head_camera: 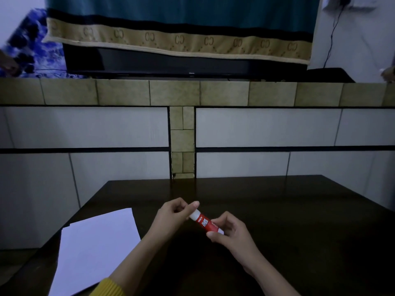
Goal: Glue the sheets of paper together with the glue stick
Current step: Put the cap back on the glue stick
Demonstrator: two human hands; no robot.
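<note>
Both hands hold the glue stick [206, 222] in the air above the middle of the dark table [277, 210], nearer its front edge than its far one. The right hand [230, 233] is curled round the red lower body of the stick, thumb under it and fingers over the top. The left hand [174, 213] pinches the white cap end between thumb and forefinger, with its other fingers tucked in. The stick lies slanted, cap end pointing up and to the left, base down toward the right. The cap looks seated on the tube, though the fingers cover the joint, so I cannot tell whether it has begun to come away. The sheets of paper [96, 251] lie flat near the table's left edge and front-left corner, well apart from the hands; a second sheet's corner peeks out beneath the top one, so they are stacked slightly askew. No glue shows on the paper. By the look of it the step in hand is uncapping, which puts the task at its start. The next move calls for the left fingers to pull or twist the cap free while the right holds the tube steady, then for the base to be turned to raise the glue before the stick goes over to the top sheet.
</note>
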